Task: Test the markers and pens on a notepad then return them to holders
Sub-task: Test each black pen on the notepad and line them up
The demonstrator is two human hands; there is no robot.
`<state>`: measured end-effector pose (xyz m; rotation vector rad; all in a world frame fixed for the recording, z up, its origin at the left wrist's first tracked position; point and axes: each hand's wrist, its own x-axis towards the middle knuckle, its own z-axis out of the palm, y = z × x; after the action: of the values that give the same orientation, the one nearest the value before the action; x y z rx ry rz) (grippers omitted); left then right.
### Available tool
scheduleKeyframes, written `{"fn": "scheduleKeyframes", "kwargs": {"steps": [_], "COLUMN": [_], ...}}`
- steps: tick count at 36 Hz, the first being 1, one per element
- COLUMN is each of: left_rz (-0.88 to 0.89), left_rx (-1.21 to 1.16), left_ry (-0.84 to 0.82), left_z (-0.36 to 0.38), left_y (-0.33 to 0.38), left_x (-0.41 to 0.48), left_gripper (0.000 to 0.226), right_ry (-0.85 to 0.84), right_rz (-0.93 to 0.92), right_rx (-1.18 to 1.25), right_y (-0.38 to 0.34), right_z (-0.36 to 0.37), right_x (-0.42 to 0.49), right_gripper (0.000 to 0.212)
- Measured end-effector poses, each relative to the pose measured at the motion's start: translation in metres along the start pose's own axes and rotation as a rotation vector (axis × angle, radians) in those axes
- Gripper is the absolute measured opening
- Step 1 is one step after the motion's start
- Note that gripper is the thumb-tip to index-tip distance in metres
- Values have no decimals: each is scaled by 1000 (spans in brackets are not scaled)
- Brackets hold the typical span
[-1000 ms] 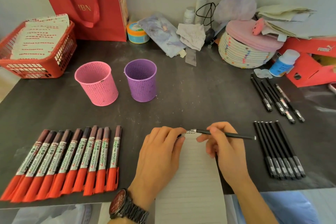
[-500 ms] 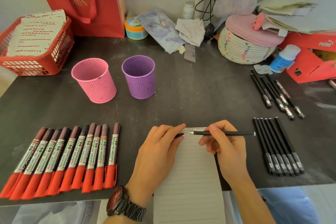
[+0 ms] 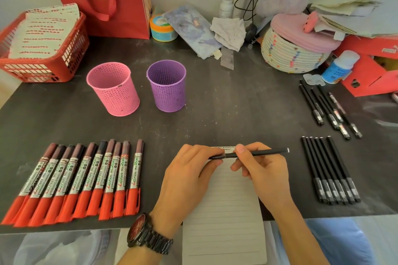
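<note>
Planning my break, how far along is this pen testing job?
Done: small scribbles top the white lined notepad. In hand: the right hand holds a slim black pen; the left hand pinches its cap. Left: the pink perforated holder and purple perforated holder stand empty; red-capped markers and other black pens lie in rows.

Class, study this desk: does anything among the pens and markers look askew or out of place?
The far black pens, by the red cardboard box, lie fanned and staggered, unlike the neat row of black pens nearer the person. The lined white notepad also overhangs the dark table's front edge.
</note>
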<state>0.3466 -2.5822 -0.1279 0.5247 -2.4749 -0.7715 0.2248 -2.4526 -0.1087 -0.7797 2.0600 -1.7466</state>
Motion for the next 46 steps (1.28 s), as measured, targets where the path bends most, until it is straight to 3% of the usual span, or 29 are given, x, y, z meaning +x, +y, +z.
{"fn": "scheduleKeyframes", "kwargs": {"steps": [8, 19, 23, 28, 32, 38, 42, 46], "left_rz": [-23, -2, -32, -97, -88, -119, -132, -148], "left_rx": [-142, -114, -113, 16, 91, 81, 83, 91], "left_ry": [15, -7, 28, -27, -79, -84, -88, -95], "left_z": [-2, -4, -2, 1, 4, 6, 5, 5], "left_y": [-3, -4, -3, -4, -5, -6, -3, -2], "left_x": [3, 3, 1, -1, 0, 1, 2, 2], "left_gripper": [25, 19, 24, 51, 38, 40, 43, 43], "right_ry": [-100, -171, -165, -86, -26, 62, 79, 48], "right_rz": [-7, 3, 5, 47, 208, 294, 401, 503], "right_rx": [-21, -140, -139, -72, -44, -455, -836, -984], "right_y": [-3, -3, -3, -11, -23, -32, -28, -16], "right_z": [2, 7, 10, -15, -72, -176, -217, -227], "right_x": [1, 0, 0, 1, 9, 13, 9, 5], "right_gripper": [13, 5, 9, 6, 30, 12, 22, 46]}}
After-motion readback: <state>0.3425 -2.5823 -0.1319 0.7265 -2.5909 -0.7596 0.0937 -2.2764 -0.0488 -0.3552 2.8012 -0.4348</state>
